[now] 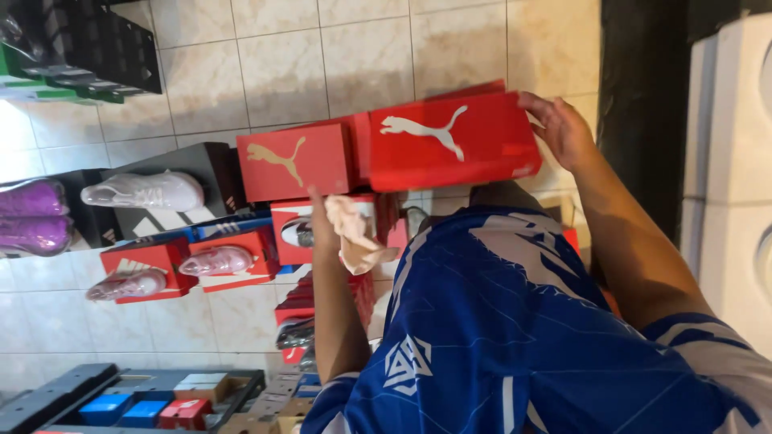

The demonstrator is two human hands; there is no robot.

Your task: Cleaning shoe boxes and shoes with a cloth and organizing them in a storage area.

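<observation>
A red shoebox lid (454, 141) with a white leaping-cat emblem sits at the centre of the view, held tilted above the person's lap. The right hand (563, 128) grips its edge at about 3 o'clock, fingers spread over the rim. At 7 o'clock from the lid, the left hand (326, 229) is closed around a crumpled wad of pale paper (358, 237), just over an open red box (322, 229) with a shoe partly visible inside. A second red shoebox (293, 161), with a gold emblem, lies touching the lid at 9 o'clock. The blue patterned jersey (498, 321) fills the view at 6 o'clock. Farther out at 9 o'clock, a white sneaker (145, 191) rests on a dark box, and two pink sneakers (217, 260) sit on red boxes at 8 o'clock. Purple shoes (32, 213) lie at the far left edge, on the pale tiled floor (265, 64).
</observation>
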